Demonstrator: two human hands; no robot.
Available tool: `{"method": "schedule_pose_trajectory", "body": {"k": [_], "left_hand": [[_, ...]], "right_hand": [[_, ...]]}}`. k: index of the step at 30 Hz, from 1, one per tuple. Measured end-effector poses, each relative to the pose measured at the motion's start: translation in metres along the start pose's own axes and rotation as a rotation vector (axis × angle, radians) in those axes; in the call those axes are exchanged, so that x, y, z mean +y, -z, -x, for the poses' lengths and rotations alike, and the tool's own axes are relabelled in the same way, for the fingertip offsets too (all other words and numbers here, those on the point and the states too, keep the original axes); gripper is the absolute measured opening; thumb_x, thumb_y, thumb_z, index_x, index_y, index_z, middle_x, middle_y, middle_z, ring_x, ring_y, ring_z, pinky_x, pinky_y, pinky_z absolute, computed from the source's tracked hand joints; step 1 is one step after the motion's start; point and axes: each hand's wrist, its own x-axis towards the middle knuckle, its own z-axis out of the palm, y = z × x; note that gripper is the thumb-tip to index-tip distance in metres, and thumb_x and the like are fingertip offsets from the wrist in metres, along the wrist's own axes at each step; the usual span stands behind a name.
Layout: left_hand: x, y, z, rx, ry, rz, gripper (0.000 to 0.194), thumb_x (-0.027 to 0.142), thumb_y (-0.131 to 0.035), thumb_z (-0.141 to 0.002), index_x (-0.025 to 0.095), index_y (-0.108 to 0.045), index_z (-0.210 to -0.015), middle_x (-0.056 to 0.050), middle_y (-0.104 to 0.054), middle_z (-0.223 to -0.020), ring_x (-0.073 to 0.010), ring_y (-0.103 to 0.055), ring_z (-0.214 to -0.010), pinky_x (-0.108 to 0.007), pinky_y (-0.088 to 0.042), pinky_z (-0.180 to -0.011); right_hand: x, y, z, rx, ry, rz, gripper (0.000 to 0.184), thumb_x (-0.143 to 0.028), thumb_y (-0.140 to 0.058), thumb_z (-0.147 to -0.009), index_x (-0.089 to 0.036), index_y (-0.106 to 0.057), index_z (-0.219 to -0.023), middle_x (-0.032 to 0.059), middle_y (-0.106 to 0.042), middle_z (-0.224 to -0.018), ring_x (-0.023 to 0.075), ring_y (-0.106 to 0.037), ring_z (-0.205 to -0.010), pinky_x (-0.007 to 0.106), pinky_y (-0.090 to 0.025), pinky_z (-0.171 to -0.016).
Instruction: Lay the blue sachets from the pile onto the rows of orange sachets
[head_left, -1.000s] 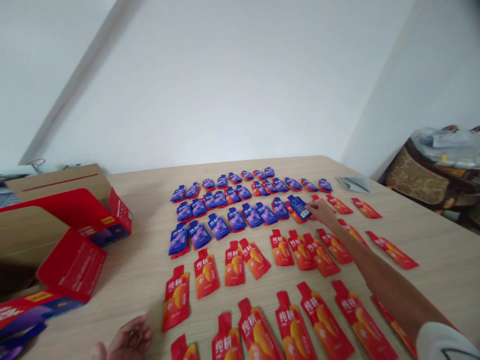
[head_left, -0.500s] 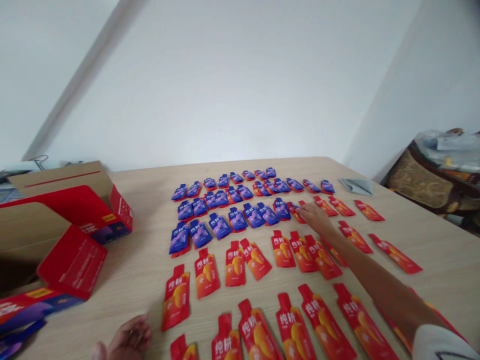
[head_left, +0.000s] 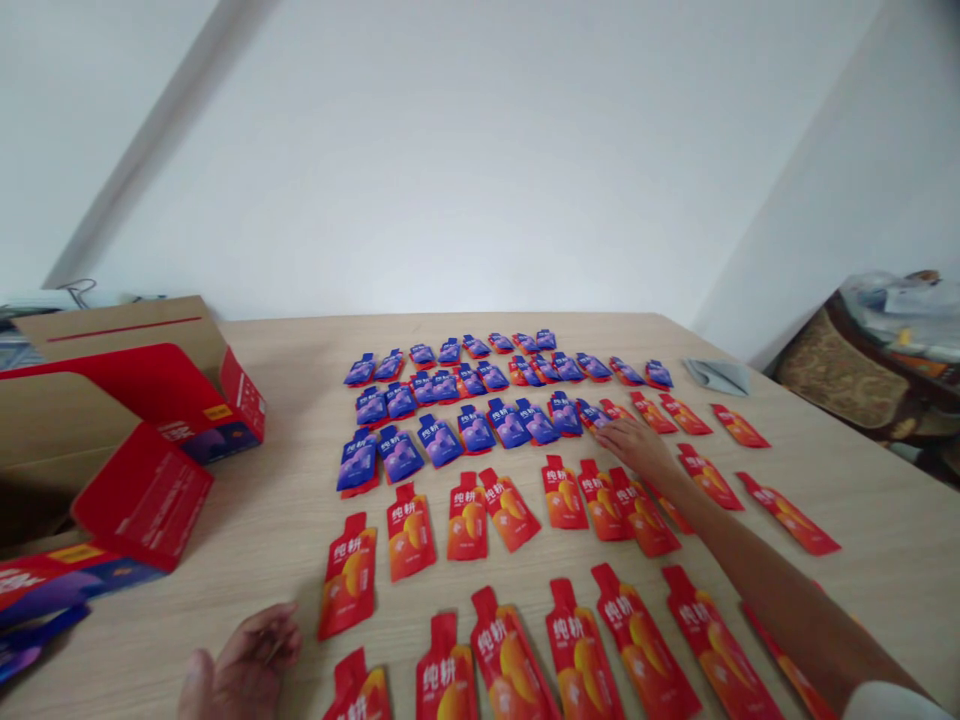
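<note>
My right hand (head_left: 636,447) reaches over the middle of the table, its fingers closed at the lower end of a purple drink pouch (head_left: 590,413). This pouch lies at the right end of a row of purple pouches (head_left: 438,440), beside a red pouch (head_left: 616,411). Red edges show beneath several purple pouches. Low on the left, my left hand (head_left: 251,650) hangs with loosely curled fingers and the thumb apart, holding nothing. Nearest to it is a red mango-print pouch (head_left: 349,578). More red pouches (head_left: 577,650) lie in rows toward me.
Two open red cardboard boxes (head_left: 150,495) stand at the left, with a purple pouch (head_left: 37,640) by the front one. Folded grey cloth or paper (head_left: 718,377) lies at the right rear. A brown patterned chair (head_left: 832,355) with bags stands beyond the table's right edge.
The purple pouch by my right hand shows more of its purple face now, with the fingertips at its lower end. My left hand has barely moved; the view has shifted slightly.
</note>
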Motion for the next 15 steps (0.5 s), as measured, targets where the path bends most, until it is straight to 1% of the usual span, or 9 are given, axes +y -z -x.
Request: {"method": "schedule_pose_trajectory", "body": {"k": [6,9,10,12,13,15], "left_hand": [[-0.001,0.003,0.0,-0.031,-0.01,-0.003,0.071,0.084,-0.072,-0.056,0.019,-0.077,-0.082,-0.01,-0.071,-0.088,-0.0297,-0.059,-0.079,-0.04,-0.053,-0.07],[-0.003,0.003,-0.002,-0.046,-0.021,-0.009,0.069,0.082,-0.076,-0.056,0.018,-0.077,-0.082,-0.011,-0.071,-0.091,-0.0287,-0.06,-0.082,-0.037,-0.054,-0.069],[-0.004,0.002,-0.003,-0.057,-0.032,-0.015,0.069,0.081,-0.077,-0.056,0.017,-0.077,-0.082,-0.01,-0.071,-0.089,-0.0279,-0.06,-0.082,-0.035,-0.054,-0.068],[-0.007,0.0,-0.004,-0.081,-0.069,-0.034,0.068,0.079,-0.079,-0.056,0.016,-0.076,-0.081,-0.009,-0.067,-0.081,-0.0255,-0.058,-0.077,-0.033,-0.053,-0.065],[-0.009,-0.001,-0.003,-0.093,-0.1,-0.05,0.067,0.078,-0.08,-0.057,0.015,-0.075,-0.081,-0.007,-0.064,-0.076,-0.0238,-0.057,-0.073,-0.032,-0.051,-0.063],[-0.011,-0.005,0.003,-0.113,-0.192,-0.121,0.06,0.072,-0.079,-0.066,0.015,-0.074,-0.082,-0.003,-0.059,-0.071,-0.0199,-0.053,-0.068,-0.028,-0.046,-0.059]], "right_hand": [[-0.006,0.013,0.002,0.128,-0.047,-0.014,0.029,-0.036,-0.053,-0.104,-0.022,-0.078,-0.109,0.0098,-0.079,-0.11,0.0235,-0.071,-0.109,0.043,-0.052,-0.106],[-0.015,0.027,0.002,0.209,-0.053,-0.001,0.029,-0.037,-0.054,-0.103,-0.022,-0.077,-0.11,0.009,-0.079,-0.109,0.0234,-0.072,-0.108,0.044,-0.053,-0.106],[-0.02,0.033,0.001,0.239,-0.055,-0.002,0.029,-0.038,-0.054,-0.103,-0.022,-0.077,-0.111,0.0091,-0.079,-0.11,0.0236,-0.072,-0.108,0.044,-0.054,-0.106],[-0.039,0.048,-0.004,0.302,-0.056,-0.025,0.028,-0.039,-0.057,-0.102,-0.022,-0.075,-0.114,0.0092,-0.078,-0.112,0.024,-0.072,-0.109,0.044,-0.054,-0.106],[-0.053,0.056,-0.008,0.331,-0.049,-0.05,0.028,-0.039,-0.059,-0.101,-0.022,-0.074,-0.117,0.0093,-0.077,-0.113,0.0242,-0.071,-0.11,0.044,-0.054,-0.105],[-0.09,0.076,-0.018,0.361,-0.004,-0.135,0.029,-0.038,-0.063,-0.099,-0.023,-0.072,-0.122,0.0097,-0.076,-0.117,0.0244,-0.071,-0.11,0.043,-0.056,-0.104]]}}
